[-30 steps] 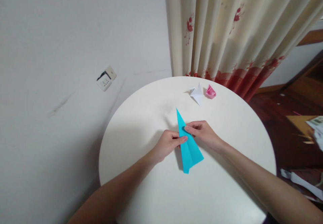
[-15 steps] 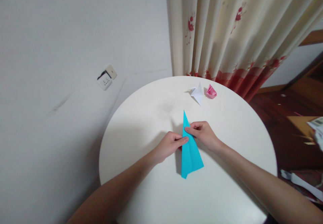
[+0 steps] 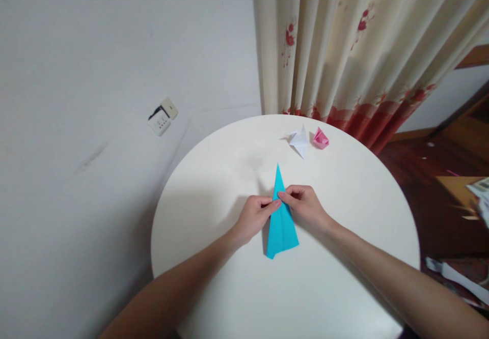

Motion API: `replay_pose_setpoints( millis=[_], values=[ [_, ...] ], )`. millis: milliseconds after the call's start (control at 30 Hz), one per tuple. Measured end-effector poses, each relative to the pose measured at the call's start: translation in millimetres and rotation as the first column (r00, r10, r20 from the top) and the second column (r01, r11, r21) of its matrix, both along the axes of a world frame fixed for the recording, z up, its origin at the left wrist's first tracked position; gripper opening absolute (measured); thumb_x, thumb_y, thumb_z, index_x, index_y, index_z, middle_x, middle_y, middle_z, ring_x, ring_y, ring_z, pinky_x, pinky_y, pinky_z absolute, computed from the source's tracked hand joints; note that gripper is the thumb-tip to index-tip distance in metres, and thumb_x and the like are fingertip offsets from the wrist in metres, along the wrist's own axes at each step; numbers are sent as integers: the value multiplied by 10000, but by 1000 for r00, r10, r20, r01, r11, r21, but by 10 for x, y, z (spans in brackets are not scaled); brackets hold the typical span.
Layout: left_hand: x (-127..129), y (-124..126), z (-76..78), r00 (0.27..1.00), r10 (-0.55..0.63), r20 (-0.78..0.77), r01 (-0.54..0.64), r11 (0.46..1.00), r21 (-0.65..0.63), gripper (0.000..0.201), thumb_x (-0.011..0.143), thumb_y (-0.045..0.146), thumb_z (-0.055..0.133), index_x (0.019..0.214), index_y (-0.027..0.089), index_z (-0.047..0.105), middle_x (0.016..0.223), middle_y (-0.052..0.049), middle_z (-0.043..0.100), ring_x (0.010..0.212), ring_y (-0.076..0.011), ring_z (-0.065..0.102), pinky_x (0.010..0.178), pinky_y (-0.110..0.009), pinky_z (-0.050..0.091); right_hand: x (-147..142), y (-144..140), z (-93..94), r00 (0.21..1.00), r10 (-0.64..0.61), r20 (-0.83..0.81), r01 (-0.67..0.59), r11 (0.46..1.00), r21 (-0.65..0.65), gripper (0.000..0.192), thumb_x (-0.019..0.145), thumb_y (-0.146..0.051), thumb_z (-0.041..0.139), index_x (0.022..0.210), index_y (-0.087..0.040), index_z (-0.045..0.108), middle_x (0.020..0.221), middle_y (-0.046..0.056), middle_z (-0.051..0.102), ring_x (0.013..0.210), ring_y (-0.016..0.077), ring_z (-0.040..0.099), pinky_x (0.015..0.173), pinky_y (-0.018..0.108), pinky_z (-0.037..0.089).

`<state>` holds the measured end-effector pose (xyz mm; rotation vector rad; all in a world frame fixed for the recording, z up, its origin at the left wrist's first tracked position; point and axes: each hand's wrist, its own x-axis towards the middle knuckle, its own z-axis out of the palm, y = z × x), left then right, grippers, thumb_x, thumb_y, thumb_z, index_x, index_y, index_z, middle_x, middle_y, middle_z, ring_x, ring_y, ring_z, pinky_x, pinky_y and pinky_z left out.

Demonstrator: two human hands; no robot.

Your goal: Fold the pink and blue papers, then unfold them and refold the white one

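On the round white desk (image 3: 237, 288) near its middle, I see the long blue folded paper triangle (image 3: 280, 222) lying flat, tip pointing away. My left hand (image 3: 254, 217) and right hand (image 3: 303, 205) each pinch its upper part. A white folded paper figure (image 3: 299, 139) and a pink one (image 3: 320, 138) sit at the far edge, by the cream red-flowered curtain (image 3: 355, 49); a grey wall (image 3: 95, 74) with a socket (image 3: 163, 116) stands left.

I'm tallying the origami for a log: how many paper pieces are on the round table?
3. A blue folded paper mid-table, pinched by the left hand and right hand; a white piece and a pink piece side by side near the far edge.
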<state>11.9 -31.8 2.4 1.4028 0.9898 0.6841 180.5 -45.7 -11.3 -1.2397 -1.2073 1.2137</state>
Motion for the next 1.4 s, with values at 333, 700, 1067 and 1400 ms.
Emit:
replay_pose_setpoints(
  millis=[333,700,1067,1400],
  values=[
    [-138,180,40,942,290,167,-297,955,16,435,720,551,743,611,141,645,558,4,527,571,-133,475,539,-259,356,-42,-79,-27,943,170,285,-207,973,104,343,913,-420,531,662,-191,484,617,-36,449,580,110,395,539,246,319],
    [-195,301,108,881,367,299,-352,930,-104,364,747,470,754,649,131,663,650,-23,608,619,-134,521,646,-285,441,133,39,81,981,48,189,-63,996,69,510,931,-553,438,691,-152,640,645,30,596,620,149,506,591,279,374],
    [-6,6,43,951,200,234,-197,980,-39,314,784,427,735,721,120,713,674,-19,614,654,-133,512,629,-261,410,9,-65,-1,990,140,-14,-141,987,-76,457,756,-561,720,602,-152,584,536,-33,472,503,90,368,463,237,276],
    [-138,224,111,887,344,310,-344,937,-56,328,795,426,725,885,113,765,731,-45,643,686,-135,554,642,-261,448,-16,-103,30,953,303,-9,-301,942,-149,418,743,-540,740,638,-145,652,548,0,567,498,113,454,472,250,335]
  ],
)
